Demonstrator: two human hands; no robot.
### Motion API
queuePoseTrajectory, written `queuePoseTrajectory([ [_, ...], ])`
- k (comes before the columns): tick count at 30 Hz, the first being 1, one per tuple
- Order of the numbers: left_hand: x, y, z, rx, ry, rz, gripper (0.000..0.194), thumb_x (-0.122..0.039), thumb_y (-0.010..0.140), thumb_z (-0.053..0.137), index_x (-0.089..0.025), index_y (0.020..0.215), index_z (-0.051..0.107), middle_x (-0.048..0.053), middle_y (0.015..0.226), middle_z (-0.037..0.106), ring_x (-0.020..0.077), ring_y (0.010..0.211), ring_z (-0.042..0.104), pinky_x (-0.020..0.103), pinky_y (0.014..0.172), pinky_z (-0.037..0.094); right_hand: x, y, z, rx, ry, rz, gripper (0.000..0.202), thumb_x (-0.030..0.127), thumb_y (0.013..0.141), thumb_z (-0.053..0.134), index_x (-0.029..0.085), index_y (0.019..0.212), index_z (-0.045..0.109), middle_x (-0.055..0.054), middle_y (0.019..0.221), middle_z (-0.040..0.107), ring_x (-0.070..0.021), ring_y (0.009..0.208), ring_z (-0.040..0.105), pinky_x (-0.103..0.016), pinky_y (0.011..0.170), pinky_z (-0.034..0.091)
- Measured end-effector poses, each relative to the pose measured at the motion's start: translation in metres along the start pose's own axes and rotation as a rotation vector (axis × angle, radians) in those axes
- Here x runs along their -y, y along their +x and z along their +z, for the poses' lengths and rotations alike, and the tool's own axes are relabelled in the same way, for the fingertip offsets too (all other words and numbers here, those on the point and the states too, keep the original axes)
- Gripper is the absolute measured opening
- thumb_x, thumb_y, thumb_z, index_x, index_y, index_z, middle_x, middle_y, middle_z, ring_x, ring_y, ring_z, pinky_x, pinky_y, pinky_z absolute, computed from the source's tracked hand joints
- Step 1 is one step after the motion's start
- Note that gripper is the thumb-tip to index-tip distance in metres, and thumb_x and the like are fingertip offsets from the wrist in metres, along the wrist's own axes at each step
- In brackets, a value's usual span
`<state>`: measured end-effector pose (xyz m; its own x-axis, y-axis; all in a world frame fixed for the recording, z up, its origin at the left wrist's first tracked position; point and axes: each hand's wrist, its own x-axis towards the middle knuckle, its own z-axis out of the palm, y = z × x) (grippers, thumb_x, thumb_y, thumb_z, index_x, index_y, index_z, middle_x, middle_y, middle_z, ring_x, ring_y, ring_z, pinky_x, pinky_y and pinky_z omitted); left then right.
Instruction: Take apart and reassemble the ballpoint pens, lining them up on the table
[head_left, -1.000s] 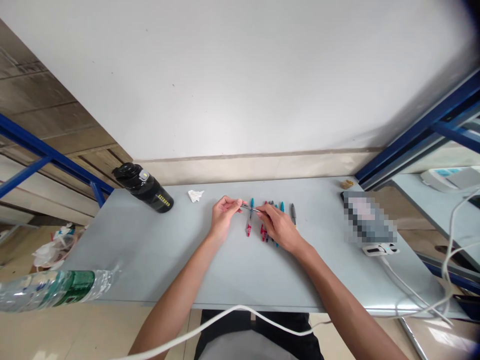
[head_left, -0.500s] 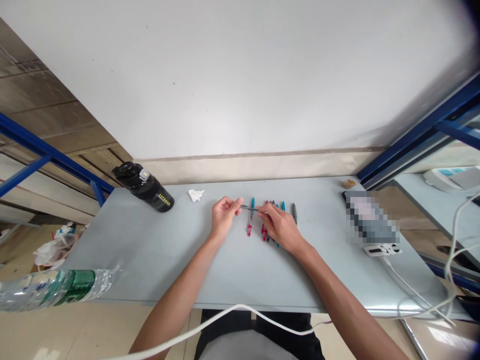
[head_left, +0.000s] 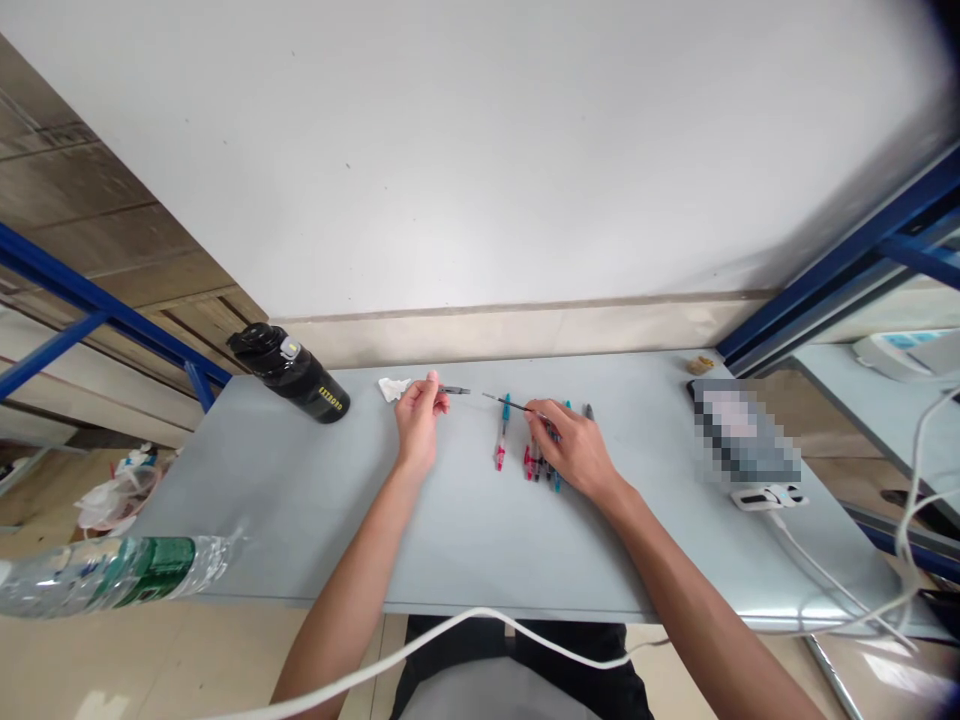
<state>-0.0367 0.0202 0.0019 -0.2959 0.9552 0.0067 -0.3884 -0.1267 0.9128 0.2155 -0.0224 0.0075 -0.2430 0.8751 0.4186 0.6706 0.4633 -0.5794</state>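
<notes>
My left hand is closed, pinching a short grey pen part that points to the right. My right hand grips a thin dark pen refill, its narrow end aimed left toward the grey part. A gap separates the two pieces. On the table between the hands lies a pen with a teal end and a pink end. Several more pens lie side by side, partly hidden under my right hand. A grey pen tip shows beyond the knuckles.
A crumpled tissue and a black bottle are on the left of the grey table. A clear plastic bottle is at the near left. A blurred phone and white power strip with cables lie right.
The hands have drawn apart: the left moved left with the grey pen part, and the refill now shows separately in my right hand, which stayed nearly in place.
</notes>
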Motion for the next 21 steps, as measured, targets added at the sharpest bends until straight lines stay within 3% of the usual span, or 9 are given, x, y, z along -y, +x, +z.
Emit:
queuePoseTrajectory([
  [21,-0.001,-0.010,0.007,0.076,0.062,-0.022,0.043,-0.057,0.088,0.085,-0.020,0.077,0.067,0.000,0.071,0.061,0.0136,0.066,0.057,0.030,0.068,0.047,0.001,-0.001,0.001,0.038,-0.008,0.006,0.028,0.041,0.115,0.042,0.026,0.121,0.066,-0.006,0.096,0.076,-0.0186,0.064,0.060,-0.032,0.062,0.042],
])
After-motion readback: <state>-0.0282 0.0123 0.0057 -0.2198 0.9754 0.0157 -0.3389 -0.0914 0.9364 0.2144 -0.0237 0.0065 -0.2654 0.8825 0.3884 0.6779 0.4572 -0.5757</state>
